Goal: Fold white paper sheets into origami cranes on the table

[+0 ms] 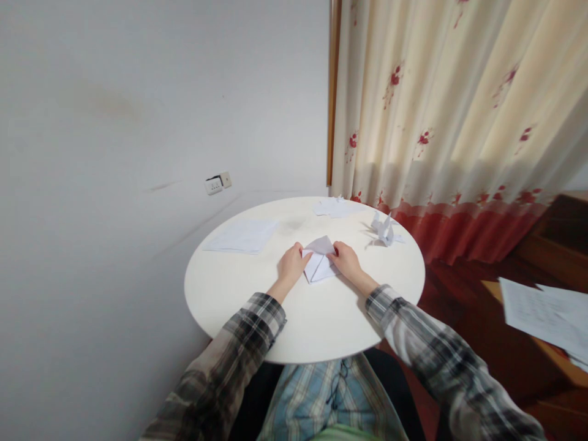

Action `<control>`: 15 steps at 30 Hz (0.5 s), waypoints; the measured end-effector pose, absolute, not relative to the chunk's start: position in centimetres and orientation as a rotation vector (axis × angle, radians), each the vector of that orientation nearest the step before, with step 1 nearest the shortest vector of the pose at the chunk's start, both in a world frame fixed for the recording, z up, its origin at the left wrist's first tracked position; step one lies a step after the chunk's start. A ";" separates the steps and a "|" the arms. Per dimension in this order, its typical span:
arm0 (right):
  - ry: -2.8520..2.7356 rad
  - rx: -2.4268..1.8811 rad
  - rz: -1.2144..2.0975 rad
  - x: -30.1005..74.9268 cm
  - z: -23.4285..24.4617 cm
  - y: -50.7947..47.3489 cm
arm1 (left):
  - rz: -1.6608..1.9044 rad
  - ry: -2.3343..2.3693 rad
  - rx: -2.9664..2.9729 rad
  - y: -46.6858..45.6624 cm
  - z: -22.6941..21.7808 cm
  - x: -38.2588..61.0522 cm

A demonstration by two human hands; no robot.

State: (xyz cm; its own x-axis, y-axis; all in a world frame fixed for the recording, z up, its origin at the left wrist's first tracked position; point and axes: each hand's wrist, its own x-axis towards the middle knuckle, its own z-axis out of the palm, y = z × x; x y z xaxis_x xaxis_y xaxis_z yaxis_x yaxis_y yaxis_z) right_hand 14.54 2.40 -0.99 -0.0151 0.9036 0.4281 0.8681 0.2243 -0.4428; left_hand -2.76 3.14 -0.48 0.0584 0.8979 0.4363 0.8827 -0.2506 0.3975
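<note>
A partly folded sheet of white paper [316, 267] is between my hands on the round white table [312, 331]. Its top flap is lifted, and creased flaps meet along a slanting line below. My left hand [293, 262] pinches the paper's left side between thumb and fingers. On the right side, my right hand [345, 258] grips the flap's edge the same way. Parts of the fingers are hidden behind the paper.
A stack of white paper [243, 236] lies at the table's left. Folded paper cranes [386, 230] stand at the right, and paper pieces [333, 207] lie at the back. Wall [114, 184] borders the left; a curtain [450, 122] hangs behind. Printed sheets [542, 309] rest on furniture at right.
</note>
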 end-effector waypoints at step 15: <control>-1.854 -1.631 0.017 14.5 -1.2 2.3 | 1.091 1.526 2.264 3.1 -0.7 -2.3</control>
